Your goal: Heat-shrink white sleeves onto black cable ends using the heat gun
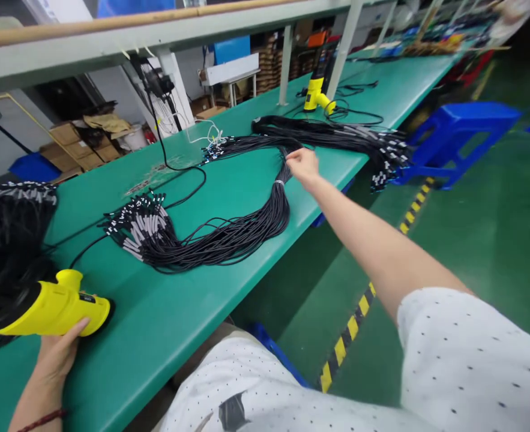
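Observation:
My left hand [62, 348] is wrapped round the lower side of a yellow tool [62, 309] with black ends, at the lower left over the green table. My right hand [304, 165] reaches across to a tied bundle of black cables [228, 240], its fingers pinched together by the bundle's upper end, above a pale tie. What those fingers hold is too small to make out. The bundle curves over the table, its grey and white connector ends [143, 225] fanned out towards the left.
Another black cable bundle [328, 135] hangs over the table's front edge; more cables [12, 216] lie at the far left. A second yellow tool [316, 96] stands by a shelf post. Blue stools [472, 126] stand beyond the green table [192, 300]. A metal rail crosses above.

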Demonstrator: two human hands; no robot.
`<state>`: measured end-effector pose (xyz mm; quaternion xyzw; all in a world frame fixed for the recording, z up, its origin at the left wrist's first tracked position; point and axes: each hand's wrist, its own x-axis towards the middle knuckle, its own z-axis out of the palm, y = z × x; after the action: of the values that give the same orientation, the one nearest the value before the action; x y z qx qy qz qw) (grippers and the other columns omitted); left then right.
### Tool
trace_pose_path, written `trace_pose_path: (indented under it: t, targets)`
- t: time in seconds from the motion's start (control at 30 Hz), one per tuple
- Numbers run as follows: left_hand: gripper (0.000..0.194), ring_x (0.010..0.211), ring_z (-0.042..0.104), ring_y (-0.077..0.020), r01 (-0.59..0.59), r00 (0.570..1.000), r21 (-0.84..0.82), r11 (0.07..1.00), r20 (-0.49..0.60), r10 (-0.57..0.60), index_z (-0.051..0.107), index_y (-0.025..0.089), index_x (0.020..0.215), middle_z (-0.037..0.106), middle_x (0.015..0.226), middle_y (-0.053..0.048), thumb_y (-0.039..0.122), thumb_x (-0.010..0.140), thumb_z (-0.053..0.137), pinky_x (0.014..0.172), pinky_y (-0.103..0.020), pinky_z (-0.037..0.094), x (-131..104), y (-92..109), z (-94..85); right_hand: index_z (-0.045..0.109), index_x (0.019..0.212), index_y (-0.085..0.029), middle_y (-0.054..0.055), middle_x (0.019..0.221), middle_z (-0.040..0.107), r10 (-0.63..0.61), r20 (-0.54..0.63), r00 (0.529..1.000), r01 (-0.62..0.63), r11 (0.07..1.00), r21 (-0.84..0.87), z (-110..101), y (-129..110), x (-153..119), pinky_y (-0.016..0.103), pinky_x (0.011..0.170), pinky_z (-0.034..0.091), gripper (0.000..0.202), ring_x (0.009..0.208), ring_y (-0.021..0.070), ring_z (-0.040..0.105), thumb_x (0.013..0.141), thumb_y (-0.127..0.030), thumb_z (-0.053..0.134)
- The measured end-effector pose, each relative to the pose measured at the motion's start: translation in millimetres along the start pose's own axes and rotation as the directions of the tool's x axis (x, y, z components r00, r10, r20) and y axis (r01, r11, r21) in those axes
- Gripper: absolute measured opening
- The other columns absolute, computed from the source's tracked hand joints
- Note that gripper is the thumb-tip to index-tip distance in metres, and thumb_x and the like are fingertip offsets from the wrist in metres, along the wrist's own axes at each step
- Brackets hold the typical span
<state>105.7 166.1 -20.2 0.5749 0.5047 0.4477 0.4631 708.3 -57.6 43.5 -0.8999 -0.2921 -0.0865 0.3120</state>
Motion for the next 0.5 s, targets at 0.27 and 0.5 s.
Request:
trace_pose_path:
  t: [0.27,0.5]
  targets:
    - [0.101,0.134,0.05,-0.0393,-0.021,0.989,0.0,1.0,0.147,0.02,0.056,0.027,0.132,0.069,0.129,0.0,0.035,0.04,0.097,0.122,-0.061,0.023,-11.1,5.4,-3.4,0.07,0.113,-0.015,0.015,0.12,0.065,-0.248,0.229,0.941,0.27,0.961,-0.066,88.7,-42.4,-64.5,0.044,0.101,0.037,0.031,0.119,0.0333,0.051,0.089,-0.033,0.061]
    - [0.093,0.127,0.057,-0.0387,-0.027,0.997,-0.087,0.996,0.074,0.033,0.062,0.022,0.125,0.073,0.118,-0.006,0.03,0.039,0.095,0.119,-0.06,0.03,-7.2,-7.9,-4.1,0.069,0.111,-0.014,0.016,0.116,0.064,-0.255,0.292,0.922,0.329,0.912,-0.244,85.7,-43.2,-62.0,0.04,0.093,0.038,0.029,0.112,0.0321,0.053,0.092,-0.029,0.053]
